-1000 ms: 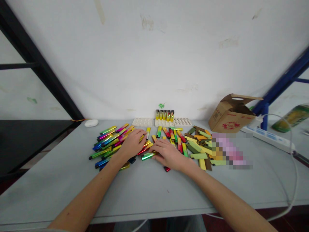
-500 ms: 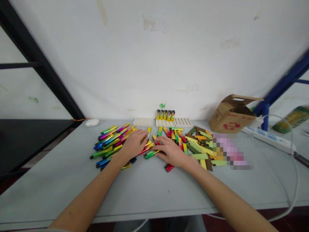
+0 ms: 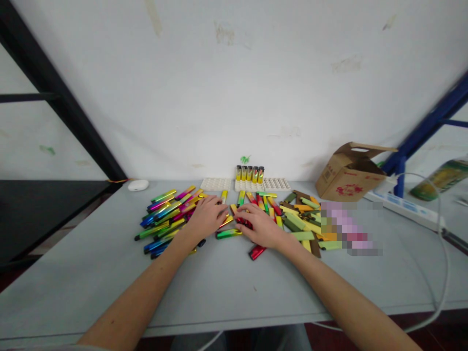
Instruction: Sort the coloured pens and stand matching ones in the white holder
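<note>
My left hand (image 3: 208,215) is at the right edge of a pile of shiny, multicoloured lighters (image 3: 161,225). Its fingers are curled in; whatever they hold is too small to make out. Just across from it, my right hand (image 3: 260,227) has its thumb and fingers closed about a red lighter (image 3: 244,223), partly covered by the fingers. A green-and-yellow lighter (image 3: 228,234) lies between the hands, below the fingertips. Nearer the front edge rests another red lighter (image 3: 257,252). More red, green and yellow lighters (image 3: 271,201) lie behind my right hand.
Several lighters (image 3: 249,173) stand upright in a white holed tray (image 3: 249,185) by the wall, with similar trays beside it. Flat green, yellow and orange pieces (image 3: 298,222) are heaped at right. Beyond are an opened cardboard box (image 3: 351,178), a power strip (image 3: 405,208) and a white cable (image 3: 446,273).
The green-and-yellow lighter near my right thumb now lies flatter and slightly further left. Red shows between my right fingers. My left hand has shifted slightly to the right.
</note>
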Tool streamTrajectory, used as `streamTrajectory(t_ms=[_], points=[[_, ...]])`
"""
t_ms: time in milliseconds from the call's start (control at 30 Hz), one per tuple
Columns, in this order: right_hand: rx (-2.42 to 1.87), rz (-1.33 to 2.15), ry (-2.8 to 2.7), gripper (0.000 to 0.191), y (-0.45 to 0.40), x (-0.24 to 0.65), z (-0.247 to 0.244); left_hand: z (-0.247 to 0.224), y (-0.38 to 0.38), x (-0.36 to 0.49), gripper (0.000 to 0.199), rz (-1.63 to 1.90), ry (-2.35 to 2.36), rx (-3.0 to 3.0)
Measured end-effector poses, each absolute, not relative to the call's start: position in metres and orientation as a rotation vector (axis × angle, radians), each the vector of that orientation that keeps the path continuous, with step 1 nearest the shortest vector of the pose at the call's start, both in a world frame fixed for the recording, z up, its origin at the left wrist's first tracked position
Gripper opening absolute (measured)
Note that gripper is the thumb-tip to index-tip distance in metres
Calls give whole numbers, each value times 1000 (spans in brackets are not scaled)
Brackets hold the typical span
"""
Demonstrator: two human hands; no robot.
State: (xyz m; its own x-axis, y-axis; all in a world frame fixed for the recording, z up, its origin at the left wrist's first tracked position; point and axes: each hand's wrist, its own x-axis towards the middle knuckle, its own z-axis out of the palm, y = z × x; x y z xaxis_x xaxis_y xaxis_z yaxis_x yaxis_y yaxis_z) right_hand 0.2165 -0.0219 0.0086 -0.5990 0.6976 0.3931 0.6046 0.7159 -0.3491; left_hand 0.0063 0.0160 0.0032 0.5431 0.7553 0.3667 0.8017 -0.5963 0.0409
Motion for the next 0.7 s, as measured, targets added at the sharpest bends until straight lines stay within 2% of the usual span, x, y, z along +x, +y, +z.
streamTrajectory(t_ms=[433, 700], points=[[-979, 200, -2392, 21, -21, 217, 8, 5, 13, 15, 20, -570, -1374, -2561], [-955, 176, -2386, 19, -20, 218, 8, -4, 19, 14, 28, -626, -1374, -2629]])
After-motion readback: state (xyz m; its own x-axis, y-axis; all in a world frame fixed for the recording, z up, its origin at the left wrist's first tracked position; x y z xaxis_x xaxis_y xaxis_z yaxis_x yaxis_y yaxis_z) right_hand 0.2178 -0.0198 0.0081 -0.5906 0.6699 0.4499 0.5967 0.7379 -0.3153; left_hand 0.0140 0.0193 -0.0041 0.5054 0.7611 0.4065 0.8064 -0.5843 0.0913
